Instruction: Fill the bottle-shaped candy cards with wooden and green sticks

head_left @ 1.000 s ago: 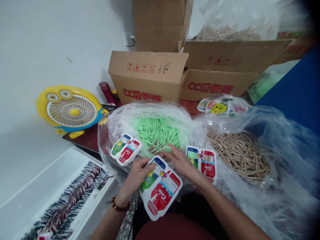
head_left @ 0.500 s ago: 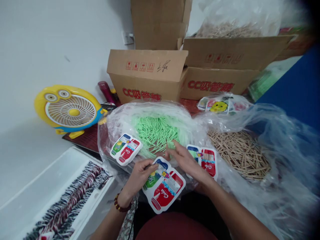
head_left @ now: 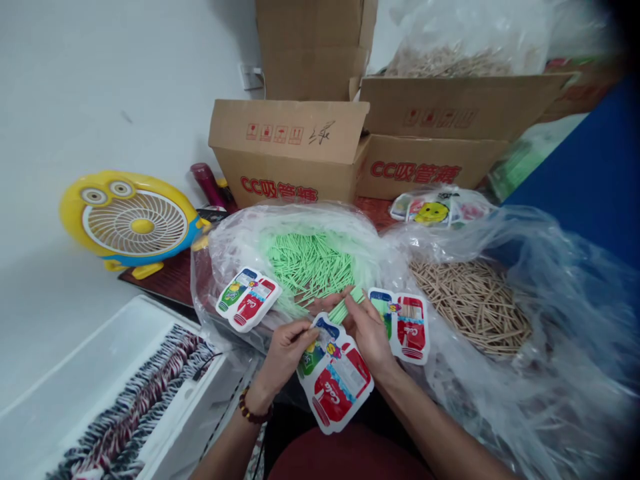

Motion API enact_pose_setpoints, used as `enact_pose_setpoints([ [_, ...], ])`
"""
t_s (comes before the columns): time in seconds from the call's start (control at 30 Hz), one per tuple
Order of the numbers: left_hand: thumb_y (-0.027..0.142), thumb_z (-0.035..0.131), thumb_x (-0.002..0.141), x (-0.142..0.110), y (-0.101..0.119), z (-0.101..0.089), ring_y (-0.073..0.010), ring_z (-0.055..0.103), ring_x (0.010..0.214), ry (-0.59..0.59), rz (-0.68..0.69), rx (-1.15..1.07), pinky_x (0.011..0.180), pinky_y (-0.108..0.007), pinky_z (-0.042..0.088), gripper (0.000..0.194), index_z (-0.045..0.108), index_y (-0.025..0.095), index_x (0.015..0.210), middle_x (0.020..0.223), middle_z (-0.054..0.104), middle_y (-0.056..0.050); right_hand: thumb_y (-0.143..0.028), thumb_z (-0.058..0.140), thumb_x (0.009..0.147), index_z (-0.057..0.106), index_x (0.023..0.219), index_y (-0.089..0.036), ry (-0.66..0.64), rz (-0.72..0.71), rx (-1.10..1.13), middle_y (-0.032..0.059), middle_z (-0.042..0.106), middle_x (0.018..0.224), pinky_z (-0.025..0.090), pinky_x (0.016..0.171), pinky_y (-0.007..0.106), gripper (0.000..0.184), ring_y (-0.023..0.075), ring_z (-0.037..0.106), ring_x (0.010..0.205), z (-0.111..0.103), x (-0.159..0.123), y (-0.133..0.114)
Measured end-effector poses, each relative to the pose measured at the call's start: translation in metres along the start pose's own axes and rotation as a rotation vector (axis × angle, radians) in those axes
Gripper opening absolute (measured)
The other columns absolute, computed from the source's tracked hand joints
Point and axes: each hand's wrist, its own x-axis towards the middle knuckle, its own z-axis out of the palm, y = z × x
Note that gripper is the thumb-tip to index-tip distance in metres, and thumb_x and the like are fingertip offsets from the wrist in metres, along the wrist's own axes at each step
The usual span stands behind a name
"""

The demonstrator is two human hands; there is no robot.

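Pinched at its upper edge, a printed soda-shaped packet [head_left: 336,383] hangs from my left hand [head_left: 286,353]. It shows a green drink and a red cola design with a clear window. Closed around a small bundle of green candy sticks [head_left: 345,308], my right hand [head_left: 369,330] is just above the packet's top edge. Behind both hands lies a heap of green sticks [head_left: 310,263] in an open clear plastic bag. Similar packets lie on either side, one on the left [head_left: 247,299] and another on the right [head_left: 411,327].
Brown sticks [head_left: 470,307] fill a second clear bag at the right. Cardboard boxes [head_left: 290,157] stand at the back. A yellow fan [head_left: 143,220] is at the left, above a white foam box [head_left: 150,313] of packed sachets. Loose plastic spreads over the right side.
My right hand has drawn the green stick bundle back from the heap, nearer the packet. The left hand and packet have shifted slightly right, and the camera view has moved a little.
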Motion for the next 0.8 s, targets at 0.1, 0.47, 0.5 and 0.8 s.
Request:
enact_pose_setpoints([
  [0.1,0.037,0.065,0.08,0.002,-0.001,0.0,-0.012,0.045,0.058,0.001,-0.012,-0.036,0.054,-0.022,0.036,0.023,0.067,0.016,0.069,0.063,0.055,0.002,-0.042,0.065,0.079,0.062,0.095,-0.023,-0.029,0.075,0.083,-0.0006,0.071,0.083,0.05,0.061,0.026,0.025,0.0156,0.064,0.068,0.002,-0.006,-0.003],
  [0.47,0.033,0.069,0.079,0.011,-0.014,-0.01,-0.0094,0.049,0.06,-0.021,-0.014,-0.248,0.057,-0.02,0.04,0.02,0.069,0.013,0.084,0.069,0.061,0.001,-0.038,0.066,0.081,0.066,0.087,-0.02,-0.292,-0.018,-0.25,0.0008,0.07,0.088,0.047,0.067,0.025,0.019,0.0141,0.062,0.072,0.002,0.012,-0.029],
  [0.5,0.033,0.069,0.079,0.011,-0.014,-0.01,-0.0095,0.049,0.061,-0.015,-0.001,-0.25,0.058,-0.02,0.04,0.02,0.07,0.013,0.084,0.069,0.061,0.001,-0.039,0.063,0.083,0.067,0.086,-0.02,-0.304,-0.053,-0.326,0.0008,0.07,0.086,0.047,0.067,0.025,0.019,0.0143,0.062,0.073,0.004,0.014,-0.033],
  [0.8,0.033,0.072,0.076,0.02,-0.006,-0.022,-0.0133,0.056,0.068,0.091,0.149,-0.317,0.065,-0.023,0.044,0.019,0.073,0.015,0.083,0.075,0.066,-0.001,-0.04,0.041,0.096,0.053,0.131,-0.026,-0.717,-0.309,-1.06,0.0061,0.063,0.124,0.042,0.099,0.037,0.04,0.0222,0.058,0.112,0.029,0.021,-0.077],
])
